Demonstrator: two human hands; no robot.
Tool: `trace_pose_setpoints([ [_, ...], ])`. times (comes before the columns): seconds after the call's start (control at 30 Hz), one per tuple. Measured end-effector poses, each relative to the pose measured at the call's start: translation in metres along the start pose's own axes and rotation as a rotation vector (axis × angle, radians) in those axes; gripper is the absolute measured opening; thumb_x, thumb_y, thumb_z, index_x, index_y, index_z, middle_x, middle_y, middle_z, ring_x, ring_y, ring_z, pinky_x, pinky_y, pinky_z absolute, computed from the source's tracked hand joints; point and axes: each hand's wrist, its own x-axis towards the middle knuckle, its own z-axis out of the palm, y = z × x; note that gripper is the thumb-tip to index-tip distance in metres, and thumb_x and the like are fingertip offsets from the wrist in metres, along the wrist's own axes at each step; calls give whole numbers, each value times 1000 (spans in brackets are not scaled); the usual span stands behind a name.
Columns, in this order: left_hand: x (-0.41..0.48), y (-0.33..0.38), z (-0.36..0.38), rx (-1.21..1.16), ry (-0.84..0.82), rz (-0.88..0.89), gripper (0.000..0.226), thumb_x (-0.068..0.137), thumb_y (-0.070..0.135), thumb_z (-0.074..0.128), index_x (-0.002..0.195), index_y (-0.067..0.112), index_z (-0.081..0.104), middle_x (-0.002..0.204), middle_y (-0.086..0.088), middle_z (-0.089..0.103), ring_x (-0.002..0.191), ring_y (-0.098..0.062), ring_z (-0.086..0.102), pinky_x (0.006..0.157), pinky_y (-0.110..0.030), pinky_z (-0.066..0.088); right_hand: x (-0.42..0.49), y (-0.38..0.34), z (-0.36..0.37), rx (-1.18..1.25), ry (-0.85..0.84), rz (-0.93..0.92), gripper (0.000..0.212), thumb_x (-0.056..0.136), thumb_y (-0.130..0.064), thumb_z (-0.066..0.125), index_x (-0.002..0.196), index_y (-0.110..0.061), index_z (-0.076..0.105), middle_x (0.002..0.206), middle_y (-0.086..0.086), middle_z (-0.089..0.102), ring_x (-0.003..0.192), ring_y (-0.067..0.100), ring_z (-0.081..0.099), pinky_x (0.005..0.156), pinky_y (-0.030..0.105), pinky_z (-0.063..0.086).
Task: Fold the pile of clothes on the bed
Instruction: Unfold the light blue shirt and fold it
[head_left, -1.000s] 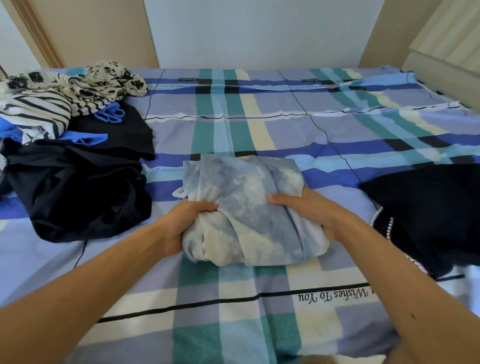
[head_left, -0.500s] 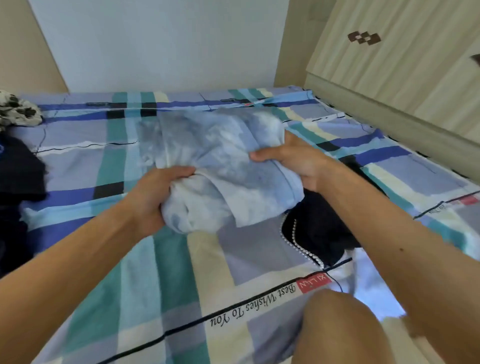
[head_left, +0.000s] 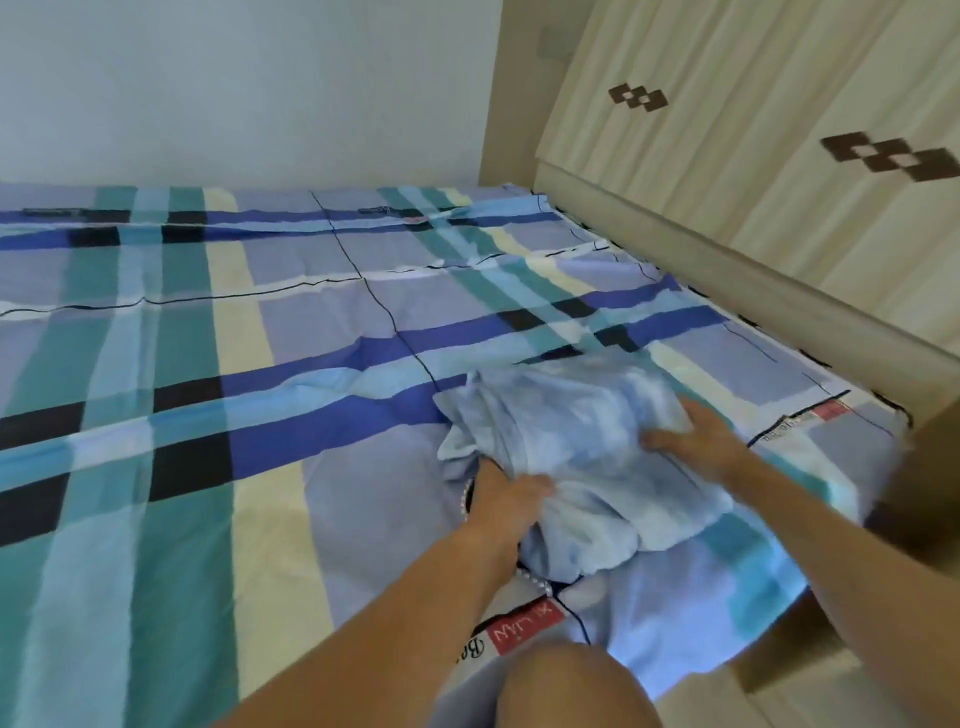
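Observation:
A folded pale blue tie-dye garment (head_left: 576, 447) lies near the right edge of the bed (head_left: 218, 415). My left hand (head_left: 511, 493) grips its bunched near-left corner. My right hand (head_left: 698, 441) holds its right side, thumb on top. The garment sits on a black garment that is almost wholly hidden; only its pearl trim (head_left: 540, 582) peeks out beside my left wrist. The pile of unfolded clothes is out of view.
The plaid sheet stretches wide to the left and back. A light wooden wardrobe (head_left: 779, 156) and its low ledge (head_left: 727, 270) run along the bed's right side. My knee (head_left: 571, 686) rises at the bottom, by the bed's near edge.
Both hands lifted the folded blue garment from the middle of the bed, carried it right and set it down on the black pearl-trimmed garment. The view swung right, losing the pile.

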Motion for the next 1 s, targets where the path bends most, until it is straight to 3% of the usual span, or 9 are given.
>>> trace_pose_setpoints([
  [0.1,-7,10,-7,87,103,10,65,63,11,77,123,6,54,117,-16,68,100,-29,68,90,-46,57,3,23,8,111,80,15,107,40,-61,82,137,-27,53,129,-1,63,116,26,61,96,43,50],
  [0.17,-9,30,-7,290,323,89,70,74,9,75,135,4,39,129,-14,55,111,-28,58,95,-41,50,9,7,5,-4,108,-33,113,48,-55,83,148,-26,37,133,1,56,120,26,57,96,38,45],
  [0.27,-26,69,7,743,567,547,88,81,27,70,151,14,19,148,-9,29,136,-29,30,110,-41,28,19,-21,0,-199,245,-245,101,77,-47,80,156,-30,19,146,5,43,133,24,46,108,40,36],
  [0.33,-23,84,27,902,422,935,77,81,33,62,149,16,31,151,-8,31,139,-27,27,111,-37,25,23,-42,7,-231,264,-496,80,88,-50,66,154,-28,27,152,4,38,140,20,37,114,40,31],
  [0.4,-7,85,47,1186,200,1092,69,85,43,56,147,16,38,154,-8,32,143,-28,26,117,-41,24,28,-52,21,-232,138,-656,67,91,-51,51,150,-22,38,153,4,39,142,18,35,117,40,30],
  [0.57,37,30,13,1773,-89,611,110,77,86,42,158,25,0,167,-2,-5,152,-26,-13,120,-57,-3,34,9,48,-478,-50,-501,71,89,-72,25,153,-41,27,164,-6,23,152,13,15,123,51,8],
  [0.83,40,11,-11,1664,-60,540,128,63,94,46,157,28,-9,164,2,-22,150,-22,-24,121,-56,-3,32,29,52,-539,-33,-415,82,86,-80,20,156,-39,16,165,-10,16,153,11,8,124,44,2],
  [0.93,29,29,-12,1597,-94,458,126,68,85,58,158,23,-4,166,0,-13,152,-21,-15,123,-52,4,26,8,48,-517,-46,-328,85,83,-81,28,156,-37,22,164,-7,22,152,15,15,124,47,6],
  [1.0,14,48,-21,1445,-138,465,116,75,70,69,158,18,8,166,-4,6,153,-21,4,123,-43,14,17,-17,54,-378,-11,-265,74,90,-67,47,153,-32,31,160,-1,33,148,21,28,122,50,14],
])
